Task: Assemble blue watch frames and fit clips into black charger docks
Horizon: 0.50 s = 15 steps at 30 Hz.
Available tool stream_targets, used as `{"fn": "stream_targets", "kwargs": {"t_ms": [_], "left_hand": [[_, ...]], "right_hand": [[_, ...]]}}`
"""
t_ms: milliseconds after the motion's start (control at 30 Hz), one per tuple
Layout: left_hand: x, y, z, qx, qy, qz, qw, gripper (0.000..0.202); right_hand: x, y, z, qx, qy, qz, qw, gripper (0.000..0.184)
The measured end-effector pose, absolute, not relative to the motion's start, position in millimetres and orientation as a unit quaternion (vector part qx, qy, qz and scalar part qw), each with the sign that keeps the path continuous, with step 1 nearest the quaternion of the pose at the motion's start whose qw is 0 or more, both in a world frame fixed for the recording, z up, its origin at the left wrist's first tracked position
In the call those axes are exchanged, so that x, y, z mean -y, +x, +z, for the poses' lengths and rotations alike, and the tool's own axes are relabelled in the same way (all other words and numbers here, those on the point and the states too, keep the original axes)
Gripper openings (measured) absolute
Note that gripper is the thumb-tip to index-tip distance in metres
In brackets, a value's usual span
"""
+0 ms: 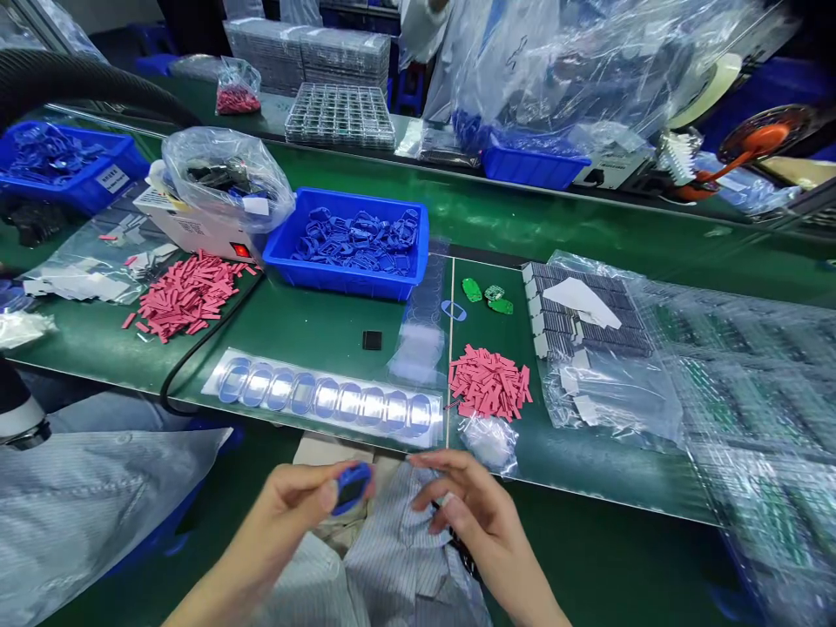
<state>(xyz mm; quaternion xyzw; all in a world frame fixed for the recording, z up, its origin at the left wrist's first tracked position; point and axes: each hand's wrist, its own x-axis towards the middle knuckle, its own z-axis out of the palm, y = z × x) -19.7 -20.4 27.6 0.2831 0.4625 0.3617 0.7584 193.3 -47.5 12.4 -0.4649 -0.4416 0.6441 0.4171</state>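
Note:
My left hand (301,503) pinches a small blue oval plastic casing (353,486) with a dark rectangular window, tilted above my lap. To its right, my right hand (471,509) hovers with its fingers apart and loosely bent, and I see nothing in it. Just beyond, at the table's near edge, lies a clear strip (326,398) of oval film stickers. Past the right hand are a heap of pink strips (489,383) and a crumpled clear plastic piece (489,442). A small black square part (372,340) rests farther back on the green table.
A blue bin (346,279) holds many blue frames. Green circuit boards (471,290) lie right of centre. Farther right are a stack of grey-black pieces (588,305) and clear trays (751,409). Another pink heap (186,296) lies left, near a co-worker's sleeve (111,488).

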Motion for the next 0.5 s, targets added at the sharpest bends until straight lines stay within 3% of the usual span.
{"fn": "stream_targets", "kwargs": {"t_ms": [100,267,500], "left_hand": [[22,-49,24,-0.534,0.281,0.363,0.710,0.024],[22,-69,26,-0.593,0.271,0.340,0.678,0.032],[6,-58,34,-0.571,0.297,0.329,0.691,0.036]], "right_hand": [[52,177,4,0.324,-0.436,0.753,0.372,0.035],[42,143,-4,0.247,-0.398,0.799,0.377,0.049],[59,144,-19,0.423,-0.307,0.770,0.366,0.034]]}}
